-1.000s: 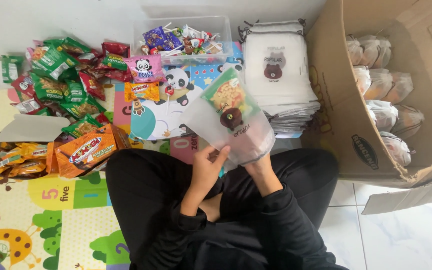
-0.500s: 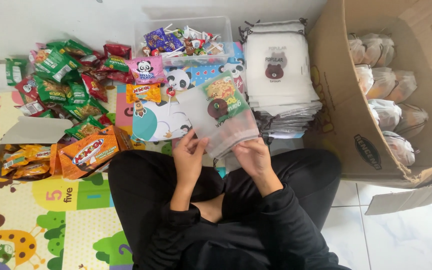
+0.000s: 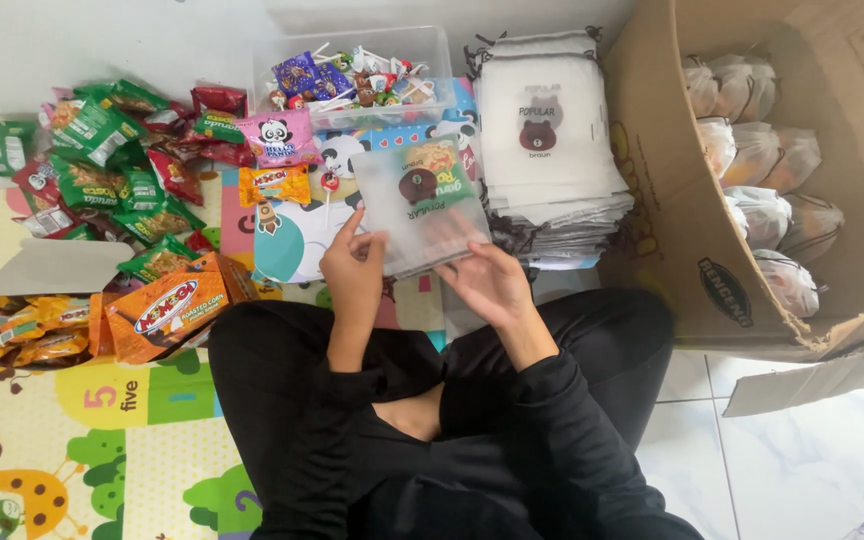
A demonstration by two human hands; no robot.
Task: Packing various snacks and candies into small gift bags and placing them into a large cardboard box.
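Both hands, left hand (image 3: 354,262) and right hand (image 3: 489,280), have their fingers closed on a snack-filled frosted drawstring pouch (image 3: 420,203). Finished pouches fill the cardboard box (image 3: 692,250) beside it; many empties remain.

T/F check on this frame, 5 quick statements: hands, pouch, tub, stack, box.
1. Both hands hold the frosted pouch. True: left hand at one edge, right hand at the other.
2. The pouch is empty. False: snack packets show through it.
3. The clear tub holds sweets and lollipops. True.
4. The stack of flat pouches lies inside the cardboard box. False: it lies on the floor beside the box.
5. The cardboard box is empty. False: filled, tied pouches sit inside.
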